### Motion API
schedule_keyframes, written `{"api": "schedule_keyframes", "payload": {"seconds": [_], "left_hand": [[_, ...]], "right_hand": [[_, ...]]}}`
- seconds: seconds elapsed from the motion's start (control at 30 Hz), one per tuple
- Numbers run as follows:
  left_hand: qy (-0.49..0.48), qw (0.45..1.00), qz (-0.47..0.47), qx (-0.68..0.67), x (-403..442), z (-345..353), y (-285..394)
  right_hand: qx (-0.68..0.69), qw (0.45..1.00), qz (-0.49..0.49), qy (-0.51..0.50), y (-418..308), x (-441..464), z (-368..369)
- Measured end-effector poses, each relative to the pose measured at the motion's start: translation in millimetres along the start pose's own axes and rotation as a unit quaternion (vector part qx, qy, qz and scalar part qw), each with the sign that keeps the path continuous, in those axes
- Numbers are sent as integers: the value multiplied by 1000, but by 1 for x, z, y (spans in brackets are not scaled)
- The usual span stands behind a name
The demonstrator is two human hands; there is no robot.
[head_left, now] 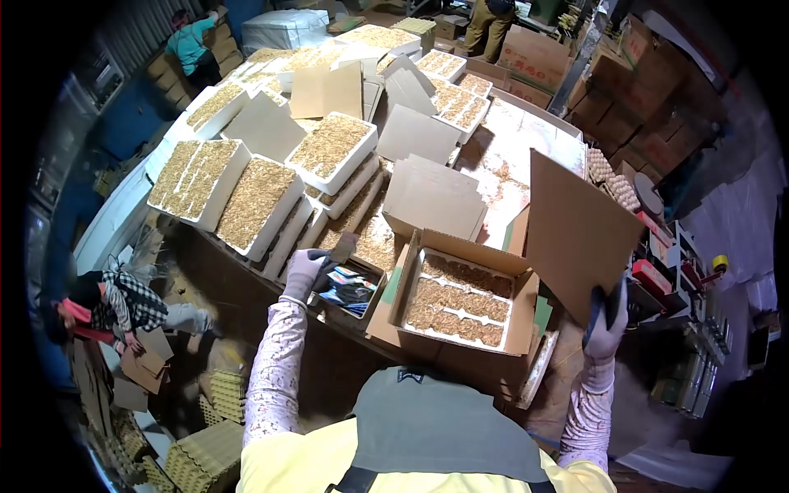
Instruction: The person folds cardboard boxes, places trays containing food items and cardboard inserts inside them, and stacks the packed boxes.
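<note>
My right hand, in a pale glove with dark fingers, grips the lower right edge of a flat brown cardboard sheet, which stands tilted. To its left is an open cardboard box with a white tray of golden-brown shavings inside, split into rows by white dividers. My left hand, gloved too, is closed on a small flat brownish piece whose kind I cannot make out. Just below that hand sits a dark bin holding blue and dark packets.
White trays of shavings are stacked across the table, with cardboard sheets among them. Tools and a yellow tape roll are at right. A person in checks bends at left; another in teal stands behind. Cartons rise back right.
</note>
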State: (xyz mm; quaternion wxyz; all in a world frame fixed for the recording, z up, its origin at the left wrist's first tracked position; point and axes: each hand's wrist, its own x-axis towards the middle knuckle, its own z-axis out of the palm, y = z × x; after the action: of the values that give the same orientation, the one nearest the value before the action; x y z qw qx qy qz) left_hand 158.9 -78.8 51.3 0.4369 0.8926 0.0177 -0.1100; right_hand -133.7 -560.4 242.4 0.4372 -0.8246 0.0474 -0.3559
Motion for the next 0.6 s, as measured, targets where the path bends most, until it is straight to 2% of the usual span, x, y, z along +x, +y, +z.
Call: {"api": "schedule_keyframes", "payload": {"seconds": [0.03,0.07,0.1,0.2,0.27,0.33,0.37,0.5,0.57,0.6], "left_hand": [[11,999,-18,-41,-3,-1,5],[22,996,-34,-82,-4,-1,12],[36,998,-4,-58,-3,3,15],[24,998,-48,44,-45,-4,96],[-4,984,-52,170,-39,-7,83],[-24,956,-57,285,-36,-16,66],[-43,943,-68,324,-22,-22,39],[-43,897,-140,418,-29,-45,51],[19,887,-74,456,-30,-41,52],[60,873,-30,483,-41,-35,75]], "right_hand": [[60,998,23,-27,-8,-1,6],[33,998,42,-31,-9,-5,11],[10,998,23,-50,-22,0,16],[-13,996,-14,-86,-38,7,32],[-32,994,-42,-98,-43,8,38],[-11,994,-25,-110,-42,5,39],[-14,993,-20,-115,-44,5,38],[1,993,17,-115,-37,1,39],[26,993,41,-110,-40,0,42],[36,992,53,-106,-41,0,42]]}}
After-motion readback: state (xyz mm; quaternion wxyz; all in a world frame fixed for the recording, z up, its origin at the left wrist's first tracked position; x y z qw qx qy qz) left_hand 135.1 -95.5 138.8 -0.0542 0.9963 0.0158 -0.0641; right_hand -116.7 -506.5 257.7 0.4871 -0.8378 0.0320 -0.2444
